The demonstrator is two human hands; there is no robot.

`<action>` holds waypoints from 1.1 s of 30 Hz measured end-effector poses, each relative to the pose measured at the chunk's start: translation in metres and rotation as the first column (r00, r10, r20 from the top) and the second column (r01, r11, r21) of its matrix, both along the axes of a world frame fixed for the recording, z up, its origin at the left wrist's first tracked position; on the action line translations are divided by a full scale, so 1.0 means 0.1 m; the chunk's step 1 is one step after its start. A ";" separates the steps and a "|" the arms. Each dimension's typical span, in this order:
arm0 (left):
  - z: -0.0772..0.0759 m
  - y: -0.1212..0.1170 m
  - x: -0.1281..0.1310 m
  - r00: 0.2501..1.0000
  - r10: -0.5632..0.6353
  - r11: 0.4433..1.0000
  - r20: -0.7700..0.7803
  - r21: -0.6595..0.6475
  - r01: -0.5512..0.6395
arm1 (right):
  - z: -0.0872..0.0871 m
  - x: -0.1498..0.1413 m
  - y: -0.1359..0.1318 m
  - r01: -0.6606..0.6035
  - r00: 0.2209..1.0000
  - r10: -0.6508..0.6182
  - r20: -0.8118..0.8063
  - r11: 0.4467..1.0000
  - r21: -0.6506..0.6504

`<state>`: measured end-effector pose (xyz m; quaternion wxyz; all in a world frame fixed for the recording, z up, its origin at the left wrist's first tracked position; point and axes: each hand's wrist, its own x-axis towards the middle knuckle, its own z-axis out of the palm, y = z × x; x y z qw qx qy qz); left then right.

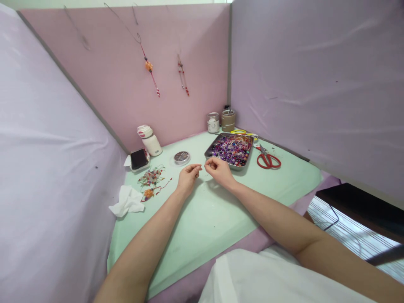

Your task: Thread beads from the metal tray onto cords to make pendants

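My left hand point(188, 176) is closed in a pinch over the middle of the table, and whatever lies between its fingertips is too small to name. Just to its right, my right hand point(218, 169) pinches as well, its fingertips a short gap from the left ones. What it holds cannot be made out either. Right behind my right hand lies a metal tray point(242, 167) full of purple and mixed beads point(232, 148), with pale thread point(236, 143) tangled on top. A small round clear container point(182, 158) of dark bits stands beyond my left hand.
Red-handled scissors point(268, 160) and a yellow-handled tool point(240, 132) lie by the tray. Two jars point(228, 121) stand in the back corner. At left are a white bottle point(152, 142), a phone point(139, 159), beaded strings point(152, 176) and a tissue point(128, 201). Beaded cords point(149, 66) hang on the pink wall.
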<state>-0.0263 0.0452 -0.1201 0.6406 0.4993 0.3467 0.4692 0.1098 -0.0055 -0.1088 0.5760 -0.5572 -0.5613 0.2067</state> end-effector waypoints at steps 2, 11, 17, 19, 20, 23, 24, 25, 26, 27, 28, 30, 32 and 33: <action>0.01 -0.01 0.00 1.000 0.002 1.000 0.002 -0.006 -0.002 | 0.01 0.00 0.00 0.006 1.000 -0.006 0.001 1.000 0.004; 0.01 -0.01 0.00 1.000 -0.001 1.000 -0.004 -0.005 0.001 | 0.01 0.00 0.00 -0.001 1.000 0.001 -0.003 1.000 -0.006; -0.02 0.02 0.00 1.000 -0.001 1.000 -0.010 0.001 0.001 | 0.00 0.00 0.00 -0.008 1.000 0.008 -0.008 1.000 -0.010; -0.02 0.02 -0.01 1.000 0.002 1.000 -0.016 0.004 -0.002 | 0.00 0.00 0.01 -0.011 1.000 0.011 -0.014 1.000 -0.011; -0.02 0.02 0.00 1.000 0.004 1.000 -0.017 0.005 -0.004 | 0.00 0.00 0.01 -0.014 1.000 0.014 -0.016 1.000 -0.012; 0.00 0.01 0.00 1.000 0.009 1.000 -0.020 0.006 -0.009 | -0.01 0.01 0.02 -0.021 1.000 0.021 -0.021 1.000 -0.010; 0.00 0.01 0.00 1.000 0.008 1.000 -0.019 0.008 -0.008 | -0.01 0.01 0.02 -0.022 1.000 0.021 -0.022 1.000 -0.009; 0.00 0.01 0.00 1.000 0.005 1.000 -0.018 0.009 -0.005 | -0.01 0.01 0.02 -0.021 1.000 0.021 -0.022 1.000 -0.009; -0.01 0.02 -0.01 1.000 0.003 1.000 -0.018 0.010 -0.002 | -0.01 0.01 0.02 -0.020 1.000 0.020 -0.023 1.000 -0.009; -0.01 0.02 -0.01 1.000 0.001 1.000 -0.019 0.011 -0.001 | -0.01 0.01 0.02 -0.017 1.000 0.017 -0.023 1.000 -0.010; -0.02 0.02 -0.01 1.000 0.001 1.000 -0.018 0.011 -0.001 | 0.00 0.01 0.01 -0.015 1.000 0.015 -0.024 1.000 -0.009; -0.03 0.03 -0.01 1.000 0.000 1.000 -0.018 0.015 0.000 | 0.01 0.01 0.00 -0.009 1.000 0.009 -0.025 1.000 -0.007; -0.03 0.03 -0.01 1.000 0.000 1.000 -0.018 0.020 0.000 | 0.02 0.00 0.00 -0.003 1.000 0.003 -0.025 1.000 -0.004; -0.03 0.03 -0.01 1.000 0.000 1.000 -0.018 0.020 0.000 | 0.02 0.00 -0.01 -0.002 1.000 0.002 -0.025 1.000 -0.004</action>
